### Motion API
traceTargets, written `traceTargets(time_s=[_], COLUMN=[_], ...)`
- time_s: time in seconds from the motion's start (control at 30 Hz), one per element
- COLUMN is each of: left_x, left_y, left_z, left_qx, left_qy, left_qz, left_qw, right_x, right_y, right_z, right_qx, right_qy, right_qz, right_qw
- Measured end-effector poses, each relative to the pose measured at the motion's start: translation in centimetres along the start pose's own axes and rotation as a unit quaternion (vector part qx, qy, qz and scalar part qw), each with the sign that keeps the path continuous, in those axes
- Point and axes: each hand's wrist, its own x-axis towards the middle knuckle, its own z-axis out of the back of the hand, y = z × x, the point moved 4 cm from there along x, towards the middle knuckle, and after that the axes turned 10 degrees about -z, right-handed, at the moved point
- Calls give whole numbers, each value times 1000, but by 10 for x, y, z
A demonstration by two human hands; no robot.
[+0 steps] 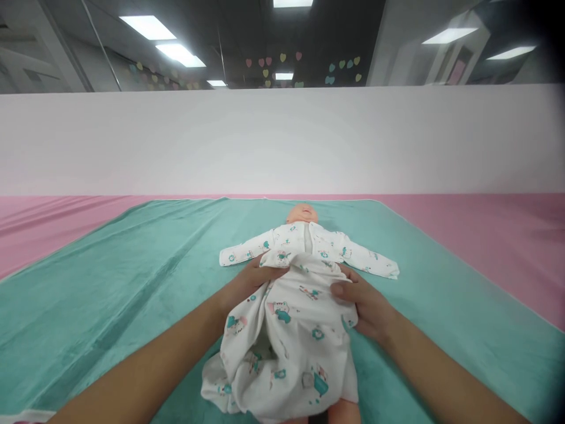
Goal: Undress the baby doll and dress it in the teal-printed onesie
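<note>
A baby doll lies on its back with its head away from me, dressed in a white gown with a teal animal print. Its sleeves stretch out to both sides. The gown's lower part is bunched up over the body, and a bare doll leg shows at the bottom edge. My left hand grips a fold of the gown at the doll's chest. My right hand pinches the gown's right edge between thumb and fingers. Both hands are close to the doll's middle.
A teal plush blanket lies under the doll, spread over a pink padded surface. Behind it stands a low white wall. Paper hearts hang beyond that wall, under ceiling lights.
</note>
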Motion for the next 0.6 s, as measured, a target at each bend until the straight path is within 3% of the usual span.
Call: traceTargets(time_s=[0.17,0.43,0.5,0.6], left_x=[2,0,-3,-10], left_y=[-4,-8,-4,-3], left_z=[5,3,1,-3], left_qx=[18,58,70,94], left_qy=[2,37,57,114], left_qz=[-18,-83,-76,-60], left_qw=[1000,994,993,987], right_x=[-2,-13,-16,-14], right_y=[-1,-6,-8,-9], right_z=[-21,-39,-38,-32], right_qx=[-112,-290,-273,-143], right_qy=[121,118,129,112], right_qz=[-62,-181,-174,-112], right_qw=[984,933,938,977])
